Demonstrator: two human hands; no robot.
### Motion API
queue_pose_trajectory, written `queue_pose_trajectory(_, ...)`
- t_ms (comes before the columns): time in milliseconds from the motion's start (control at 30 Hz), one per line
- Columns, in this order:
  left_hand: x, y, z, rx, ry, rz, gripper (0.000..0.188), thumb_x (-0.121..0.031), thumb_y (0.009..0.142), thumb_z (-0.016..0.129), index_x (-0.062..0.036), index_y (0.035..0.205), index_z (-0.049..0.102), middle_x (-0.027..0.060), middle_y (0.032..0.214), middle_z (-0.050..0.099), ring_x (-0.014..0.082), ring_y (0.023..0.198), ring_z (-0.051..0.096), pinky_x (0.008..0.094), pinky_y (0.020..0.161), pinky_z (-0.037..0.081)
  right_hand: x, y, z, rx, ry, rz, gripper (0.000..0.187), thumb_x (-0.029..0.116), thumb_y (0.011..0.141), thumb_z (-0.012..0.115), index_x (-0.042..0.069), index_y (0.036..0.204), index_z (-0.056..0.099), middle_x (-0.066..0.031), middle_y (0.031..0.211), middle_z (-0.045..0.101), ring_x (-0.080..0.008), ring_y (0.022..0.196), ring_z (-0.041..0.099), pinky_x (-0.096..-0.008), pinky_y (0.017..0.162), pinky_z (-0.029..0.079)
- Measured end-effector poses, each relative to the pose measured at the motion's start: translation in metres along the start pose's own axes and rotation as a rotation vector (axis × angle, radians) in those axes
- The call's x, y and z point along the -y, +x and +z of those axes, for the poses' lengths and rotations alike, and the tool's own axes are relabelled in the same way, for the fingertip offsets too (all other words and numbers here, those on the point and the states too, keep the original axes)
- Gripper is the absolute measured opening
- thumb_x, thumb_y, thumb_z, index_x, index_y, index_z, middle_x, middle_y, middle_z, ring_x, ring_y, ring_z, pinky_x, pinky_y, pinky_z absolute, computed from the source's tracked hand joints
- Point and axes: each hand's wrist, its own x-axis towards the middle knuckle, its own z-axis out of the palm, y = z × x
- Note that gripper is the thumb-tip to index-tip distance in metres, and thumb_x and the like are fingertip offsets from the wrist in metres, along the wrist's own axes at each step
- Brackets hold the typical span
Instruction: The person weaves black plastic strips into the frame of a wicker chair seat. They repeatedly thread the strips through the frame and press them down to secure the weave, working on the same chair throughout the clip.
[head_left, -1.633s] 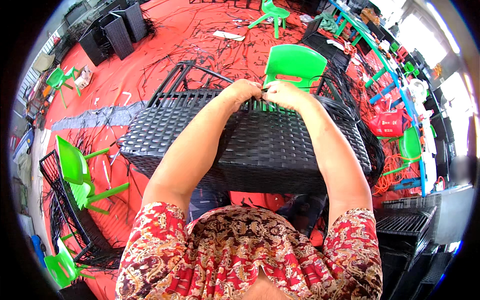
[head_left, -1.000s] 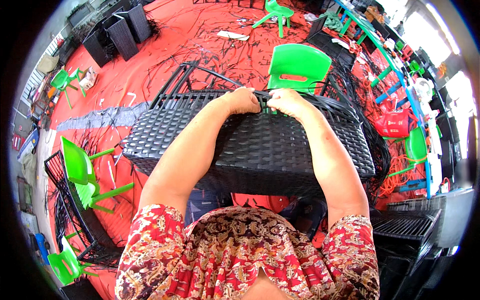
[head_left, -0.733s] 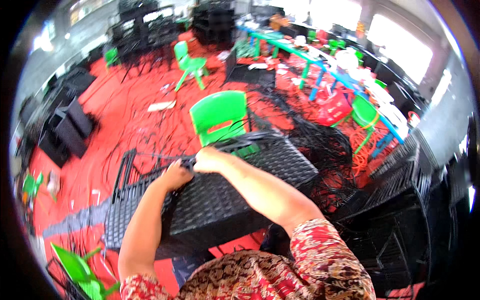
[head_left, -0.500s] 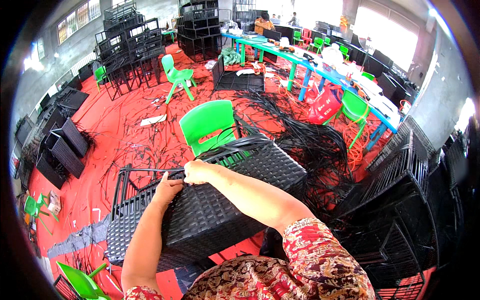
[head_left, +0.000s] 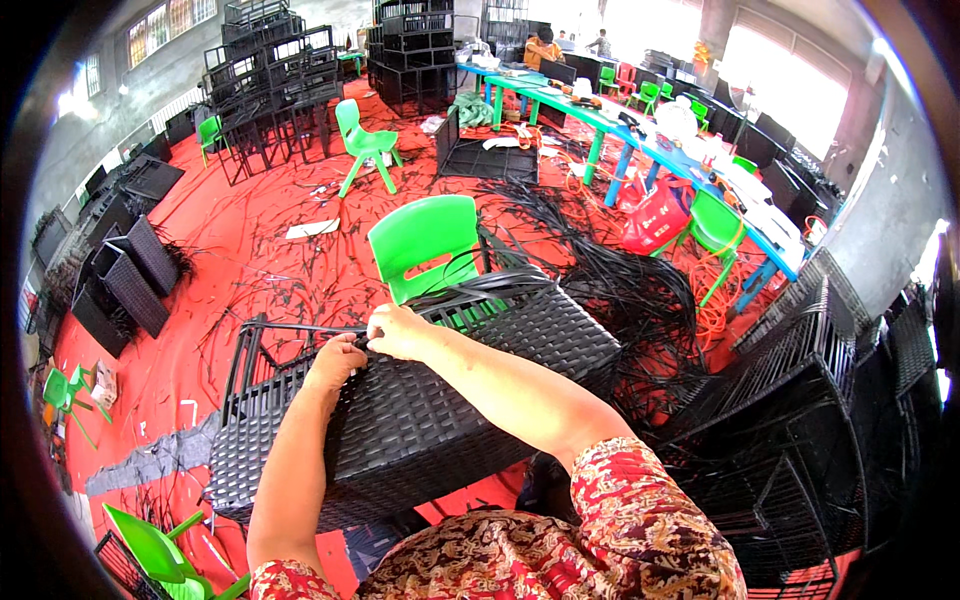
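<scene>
A black woven furniture piece (head_left: 450, 375), made of flat plastic strips over a frame, lies tilted in front of me. My left hand (head_left: 338, 362) is at its far edge, fingers curled in and pressed to a black plastic strip there. Just right of it, my right hand (head_left: 396, 332) is closed in a pinch on the same edge, where black strip shows between the two hands. The fingertips partly hide what they grip. Left of my hands, a bare stretch of frame (head_left: 262, 345) sticks out past the weave. Loose black strips (head_left: 480, 291) lie across the far right part.
A green chair (head_left: 425, 240) stands just beyond the weave. Heaped black strips (head_left: 630, 285) cover the red floor at right. Black woven pieces (head_left: 780, 430) crowd my right side. A long table (head_left: 600, 122), a red bag (head_left: 655, 218) and stacked frames (head_left: 270, 90) stand farther off.
My left forefinger, stretched upward before, is now bent in with the other fingers. My right hand stays at the edge, slightly higher against the weave. The whole view has shifted a little.
</scene>
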Motion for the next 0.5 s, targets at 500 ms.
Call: queue_pose_trajectory(500, 0.008, -0.035, -0.053, -0.122, 0.755, 0.381, 0.018, -0.023, 0.073, 0.064, -0.0102, 0.084, 0.070, 0.0215, 0.126, 0.048, 0.0315, 0.121, 0.041, 0.0376, 0.100, 0.032, 0.009, 0.007, 0.017, 0.115, 0.320, 0.087, 0.030, 0.033, 0.071, 0.068, 0.003, 0.068, 0.066, -0.0193, 0.112, 0.057, -0.0276, 0.111, 0.051, -0.0340, 0.091, 0.040)
